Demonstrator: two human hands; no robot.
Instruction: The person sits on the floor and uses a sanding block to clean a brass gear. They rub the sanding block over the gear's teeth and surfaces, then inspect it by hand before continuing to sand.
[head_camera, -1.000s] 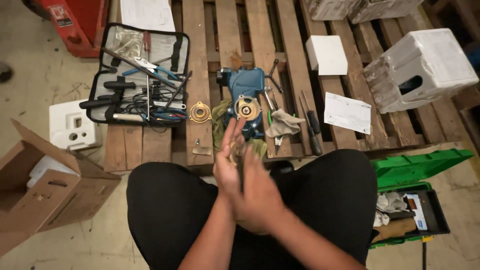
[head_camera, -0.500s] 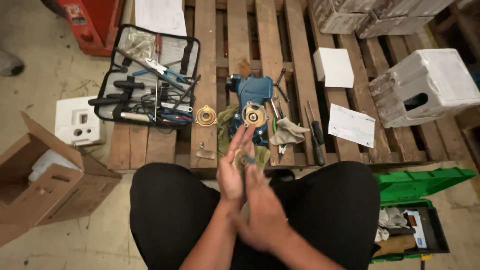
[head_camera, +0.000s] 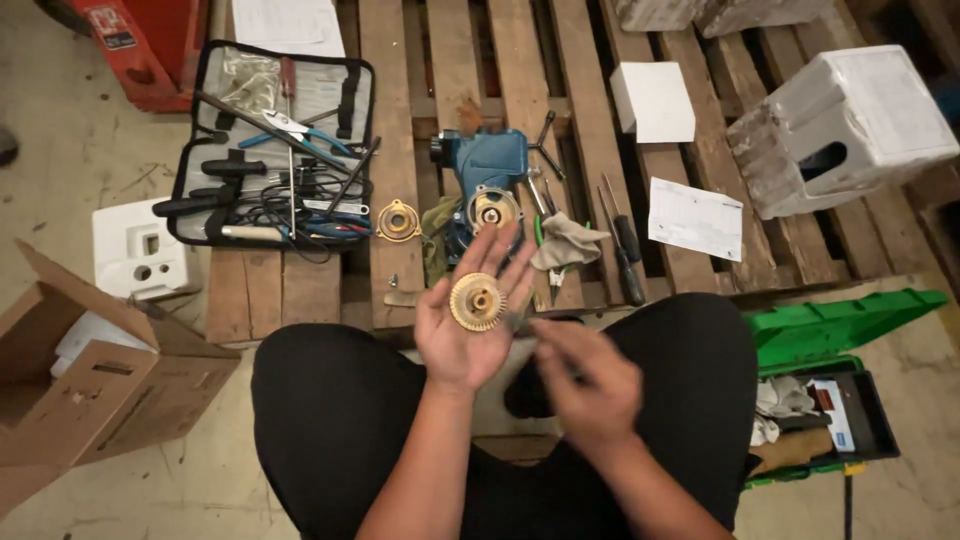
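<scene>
A round brass impeller (head_camera: 477, 302), ribbed with fine radial vanes around a stepped centre hub, lies flat on the open palm of the left hand (head_camera: 468, 322), whose fingers (head_camera: 503, 252) are spread and nearly straight, cradling the part without closing on it. The right hand (head_camera: 590, 378) hovers just beside it over the lap, blurred, its fingers loosely curled with the tips pointing toward the impeller; whether they pinch anything small I cannot tell. Beyond the knees sits a rough wooden pallet (head_camera: 510, 90) of pale slats, and on it a blue cast-metal pump body (head_camera: 484, 178) with a round brass-coloured fitting on its face, a second brass flange (head_camera: 398, 221) lying just to its left, a crumpled grey rag (head_camera: 566, 243) and two dark-handled screwdrivers (head_camera: 622, 245) to its right. An open black fabric tool case (head_camera: 275, 150) holds pliers and slim steel tools. White foam blocks (head_camera: 850, 125) and a green plastic toolbox (head_camera: 835, 385) lie to the right, a brown cardboard box (head_camera: 90, 385) to the left on the concrete floor. Half a second ago both hands were pressed together around the part, hiding it; now they have drawn apart, the left palm has turned up and the impeller is plainly shown.
</scene>
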